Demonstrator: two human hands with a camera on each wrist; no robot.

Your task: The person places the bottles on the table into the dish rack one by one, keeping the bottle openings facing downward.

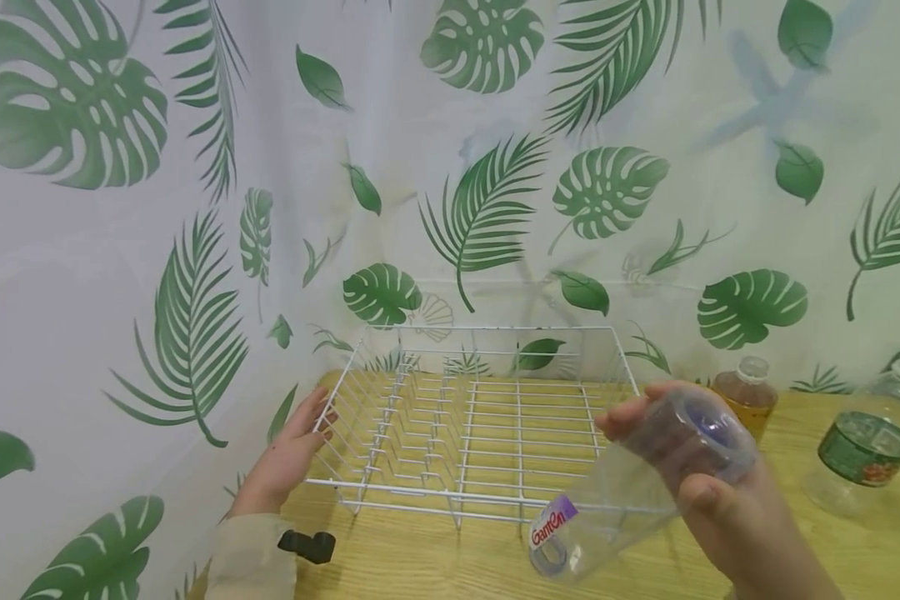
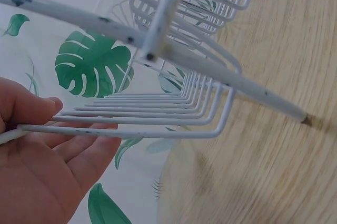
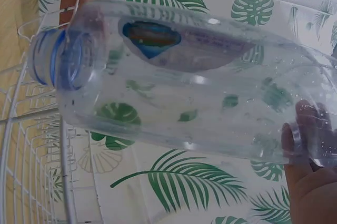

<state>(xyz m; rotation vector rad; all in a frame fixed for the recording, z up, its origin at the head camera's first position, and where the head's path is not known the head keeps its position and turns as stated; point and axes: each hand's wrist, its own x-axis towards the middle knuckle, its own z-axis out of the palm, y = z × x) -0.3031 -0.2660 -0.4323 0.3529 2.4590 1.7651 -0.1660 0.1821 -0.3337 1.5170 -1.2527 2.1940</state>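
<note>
My left hand (image 1: pixel 288 454) holds the left side of a white wire dish rack (image 1: pixel 457 495) standing on the table. In the left wrist view, the thumb and fingers of the left hand (image 2: pixel 58 166) lie on either side of the rack's side wires (image 2: pixel 142 134). My right hand (image 1: pixel 750 508) grips a clear plastic bottle (image 1: pixel 622 500) near its base, over the rack's front right corner. The bottle tilts, mouth down and to the left, with a purple-and-white label near its neck. From the right wrist, the bottle (image 3: pixel 184 92) looks transparent, with a blue ring at its neck.
Behind my right hand stands a bottle of amber liquid (image 1: pixel 750 387). Farther right is a clear bottle with a green label (image 1: pixel 866 450). A leaf-patterned curtain (image 1: pixel 435 225) hangs behind and left of the wooden table (image 1: pixel 390 550).
</note>
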